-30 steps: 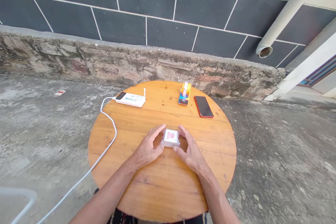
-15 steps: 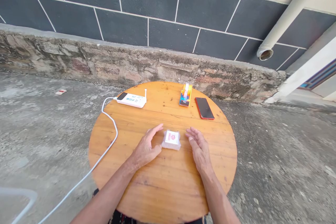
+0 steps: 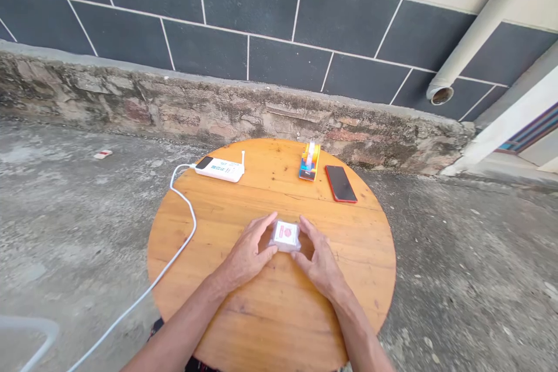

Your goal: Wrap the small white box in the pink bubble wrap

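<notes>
A small box wrapped in clear bubble wrap [image 3: 286,235], with a white top and red print, lies on the round wooden table [image 3: 261,314]. My left hand [image 3: 250,250] curves around its left side, fingertips by the far corner and thumb at the near one. From the right, my right hand [image 3: 318,258] does the same, its thumb against the front edge. Between them the two hands grip the box by its corners; it rests flat on the wood.
Toward the back left sits a white power strip [image 3: 220,169], its white cable [image 3: 192,235] running off the table. A tape dispenser [image 3: 309,163] and a red-edged phone [image 3: 340,183] lie at the back right. Beyond stands a stone-footed wall [image 3: 218,113].
Both hands have closed in on the wrapped box, the right one moving left the most. Their fingers now meet its corners. The view has tipped slightly upward.
</notes>
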Demonstrator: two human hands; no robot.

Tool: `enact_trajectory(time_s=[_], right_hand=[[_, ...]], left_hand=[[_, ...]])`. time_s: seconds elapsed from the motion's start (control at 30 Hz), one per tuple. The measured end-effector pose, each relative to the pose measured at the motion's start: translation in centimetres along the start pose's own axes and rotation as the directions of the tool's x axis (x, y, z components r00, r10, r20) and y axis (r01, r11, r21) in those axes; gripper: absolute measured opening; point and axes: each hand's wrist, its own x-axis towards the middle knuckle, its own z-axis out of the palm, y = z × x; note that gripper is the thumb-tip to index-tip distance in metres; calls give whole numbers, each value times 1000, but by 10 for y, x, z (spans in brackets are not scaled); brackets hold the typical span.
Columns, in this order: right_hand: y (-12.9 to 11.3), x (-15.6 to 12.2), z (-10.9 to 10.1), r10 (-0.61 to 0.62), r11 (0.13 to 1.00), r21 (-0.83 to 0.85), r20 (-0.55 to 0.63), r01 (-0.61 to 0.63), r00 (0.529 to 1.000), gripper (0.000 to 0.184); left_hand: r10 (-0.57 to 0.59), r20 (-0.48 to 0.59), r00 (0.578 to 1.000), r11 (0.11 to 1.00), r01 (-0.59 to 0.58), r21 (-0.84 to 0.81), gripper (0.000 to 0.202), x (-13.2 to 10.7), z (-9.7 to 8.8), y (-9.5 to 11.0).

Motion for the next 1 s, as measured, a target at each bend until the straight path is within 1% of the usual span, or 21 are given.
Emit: enact_trajectory(time_s=[0.1,0.17,0.27,0.33,0.4,0.47,0.53,0.6,0.73,1.0], right_hand=[[1,1,3,-8,1000,25,-27,9,1000,70],[2,0,4,-21,1000,14,-19,21,1000,71],[5,-1,3,-66,998,-25,15,66,998,73],[4,-2,-1,-77,997,-6,36,77,996,77],[2,-2,-5,-35,997,77,54,31,998,77],[-1,-2,-10,37,974,222,53,-48,998,70],[-4,0,-14,104,929,355,16,-102,995,60],[-6,2,-14,133,904,413,-32,-108,991,52],[-4,4,-10,107,918,389,-68,-72,992,49],[0,6,-5,68,930,367,-91,-30,994,44]], left_hand=[[9,-39,999,1000,-9,7,64,0,0,1],[25,-54,998,999,-23,34,64,1,1,2],[43,-40,998,997,-40,68,66,1,0,2],[43,-21,999,997,-42,65,70,1,-1,3],[41,-6,999,998,-41,40,73,1,-3,5],[31,2,1000,1000,-31,-2,74,0,-6,6],[14,-5,1000,999,-14,-48,72,0,-8,7],[-1,-14,1000,996,0,-87,70,0,-9,7],[-7,-20,1000,993,5,-120,69,0,-9,6],[-22,-12,1000,997,21,-71,67,1,-6,9]])
